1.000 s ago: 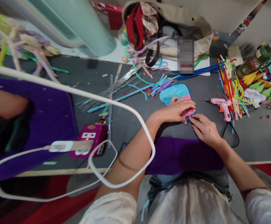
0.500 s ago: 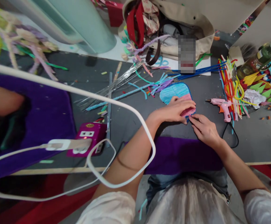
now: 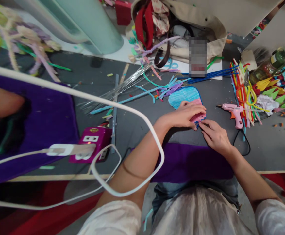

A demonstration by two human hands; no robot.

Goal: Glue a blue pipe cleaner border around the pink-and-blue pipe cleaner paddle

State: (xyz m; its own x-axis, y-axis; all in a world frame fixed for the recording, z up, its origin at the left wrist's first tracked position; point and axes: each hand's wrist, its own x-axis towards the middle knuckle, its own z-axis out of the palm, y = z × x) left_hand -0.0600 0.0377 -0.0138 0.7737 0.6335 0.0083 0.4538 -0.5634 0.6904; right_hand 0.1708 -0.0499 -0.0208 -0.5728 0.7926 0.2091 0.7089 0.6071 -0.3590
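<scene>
left hand [image 3: 178,119]: fingers curled round pink end | blue-and-pink piece [image 3: 183,97]: on counter [image 3: 267,147], back from its front edge; likely light, soft, easily creased, best steadied across its broad face | right hand [image 3: 216,135]: fingers pinching dark blue edging [image 3: 200,94], probably bendy | glue gun [image 3: 237,116]: beyond right hand, untouched

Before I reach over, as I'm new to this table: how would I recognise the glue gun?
On the grey table, find the right hand. Just beyond it, by the bundle of multicoloured stems, lies the glue gun: pale pink, pistol-shaped, with an orange trigger, unlike the thin stems.
</scene>
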